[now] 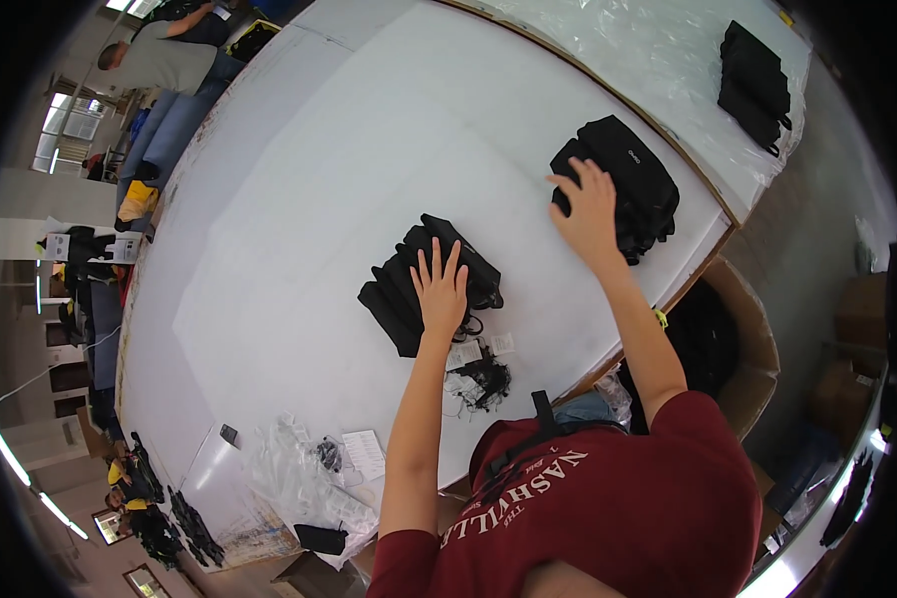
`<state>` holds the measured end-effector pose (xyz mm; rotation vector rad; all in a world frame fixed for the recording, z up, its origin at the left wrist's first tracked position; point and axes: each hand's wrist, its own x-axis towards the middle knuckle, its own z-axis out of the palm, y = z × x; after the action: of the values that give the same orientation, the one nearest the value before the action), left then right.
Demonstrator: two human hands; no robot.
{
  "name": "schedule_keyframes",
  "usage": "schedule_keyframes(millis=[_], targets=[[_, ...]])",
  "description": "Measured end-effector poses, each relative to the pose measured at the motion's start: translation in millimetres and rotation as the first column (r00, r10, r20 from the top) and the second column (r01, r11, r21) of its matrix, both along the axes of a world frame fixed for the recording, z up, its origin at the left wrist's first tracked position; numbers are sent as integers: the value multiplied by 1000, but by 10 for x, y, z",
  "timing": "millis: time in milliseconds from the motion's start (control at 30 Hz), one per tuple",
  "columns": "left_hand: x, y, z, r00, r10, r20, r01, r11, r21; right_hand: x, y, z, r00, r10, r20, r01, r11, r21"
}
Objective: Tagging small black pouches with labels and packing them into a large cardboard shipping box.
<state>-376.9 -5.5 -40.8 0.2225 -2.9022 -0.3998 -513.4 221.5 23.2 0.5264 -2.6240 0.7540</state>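
Observation:
On the white table [299, 189], a row of black fabric bags [394, 309] leans together at the middle. My left hand [441, 294] rests on this row, its fingers stretched out and a little apart. To the right, a second group of black bags [633, 179] lies near the table's edge. Over its left side reaches my right hand [588, 214], fingers apart; whether it touches the bags I cannot tell. Below my left hand, a tangle of black threads or cords [485, 381] lies beside small white tags [502, 344].
Clear plastic wrap [658, 70] covers a surface beyond the table's right edge, with more black bags [752, 85] on it. An open cardboard box [752, 349] stands right of me. Crumpled plastic [299, 463] and a paper sheet [364, 454] lie front left. Another person [174, 60] stands far left.

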Motion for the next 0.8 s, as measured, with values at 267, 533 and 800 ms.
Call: schedule_keyframes(millis=[267, 533, 800], targets=[[-43, 31, -44, 1000, -3, 15, 2, 999, 45, -604, 1379, 110, 873, -376, 312, 335, 925, 178], [-11, -11, -15, 999, 41, 14, -42, 996, 75, -37, -66, 258, 996, -58, 63, 82, 842, -533], [-255, 209, 126, 998, -61, 19, 56, 979, 197, 545, -1096, -933, 846, 300, 441, -176, 938, -299]])
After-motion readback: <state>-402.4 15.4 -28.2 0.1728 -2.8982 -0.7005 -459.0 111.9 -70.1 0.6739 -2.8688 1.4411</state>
